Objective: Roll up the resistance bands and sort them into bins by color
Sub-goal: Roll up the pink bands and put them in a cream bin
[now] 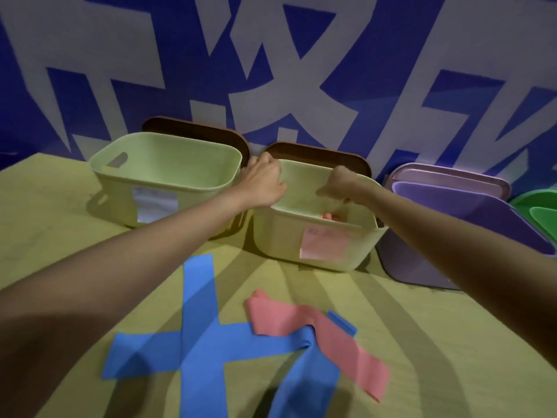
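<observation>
Two pale green bins stand at the back of the table. The left bin [120, 182] carries a whitish label, and the right bin [277, 236] carries a pink label. My left hand [262, 182] grips the right bin's left rim. Curled into a fist, my right hand [342, 184] sits at the bin's far rim and appears to grip it. Something pink [330, 217] lies inside this bin, mostly hidden. Unrolled on the table in front are two crossed blue bands [196, 342], a third blue band [304, 375] and a pink band [316, 333] lying over it.
Two brown lids [196, 128] lean against the blue-and-white wall behind the bins. A purple container [452, 236] with lids stands to the right, and green lids [539, 209] show at the far right edge. The table has a yellow-green cover [54, 236].
</observation>
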`<state>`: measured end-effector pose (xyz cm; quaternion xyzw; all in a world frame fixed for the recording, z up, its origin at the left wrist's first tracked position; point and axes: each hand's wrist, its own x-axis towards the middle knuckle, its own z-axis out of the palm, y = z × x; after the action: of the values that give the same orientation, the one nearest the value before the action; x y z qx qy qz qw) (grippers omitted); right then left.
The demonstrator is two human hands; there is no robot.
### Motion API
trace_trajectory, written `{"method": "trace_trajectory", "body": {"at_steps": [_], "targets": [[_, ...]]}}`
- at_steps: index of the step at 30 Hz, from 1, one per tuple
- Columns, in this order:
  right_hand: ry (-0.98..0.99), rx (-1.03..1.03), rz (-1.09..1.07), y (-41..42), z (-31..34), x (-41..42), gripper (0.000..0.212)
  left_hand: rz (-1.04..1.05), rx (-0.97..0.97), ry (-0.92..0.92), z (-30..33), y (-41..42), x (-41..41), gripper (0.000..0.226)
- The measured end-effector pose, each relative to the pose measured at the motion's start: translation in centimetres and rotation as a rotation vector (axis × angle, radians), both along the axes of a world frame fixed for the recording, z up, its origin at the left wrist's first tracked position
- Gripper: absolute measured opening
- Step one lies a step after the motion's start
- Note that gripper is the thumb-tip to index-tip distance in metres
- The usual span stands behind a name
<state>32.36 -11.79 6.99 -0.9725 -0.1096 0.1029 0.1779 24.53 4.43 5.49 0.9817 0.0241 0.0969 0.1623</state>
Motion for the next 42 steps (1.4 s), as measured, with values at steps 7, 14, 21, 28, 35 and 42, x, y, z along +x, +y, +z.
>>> {"method": "trace_trajectory", "body": {"at_steps": [7,14,21,28,35,42], "targets": [[-0.271,0.047,0.141,-1.6,2.2,-4.9,0.044,-0.019,-0.09,-0.258,0.8,-0.1,-4.8,0.045],[-0.642,0.282,0.286,-5.8,0.2,-15.5,0.054,-0.021,-0.18,-0.438,-0.7,-0.2,-11.6,0.029],[-0.548,0.361,0.22,-11.7,-7.4,-23.1,0.044,-0.159,-0.178,-0.174,-7.1,0.0,-17.5,0.016],[-0.202,0.289,-0.053,-14.4,-13.2,-25.7,0.04,0.028,-0.423,-0.022,-11.7,-0.2,-17.9,0.026],[-0.288,0.248,-0.089,-14.1,-14.9,-25.2,0.023,0.009,-0.329,0.077,-10.9,-2.2,-15.1,0.019],[-0.29,0.247,-0.062,-14.2,-15.2,-25.0,0.013,-0.138,-0.196,0.234,-9.2,-1.3,-14.1,0.016]]}}
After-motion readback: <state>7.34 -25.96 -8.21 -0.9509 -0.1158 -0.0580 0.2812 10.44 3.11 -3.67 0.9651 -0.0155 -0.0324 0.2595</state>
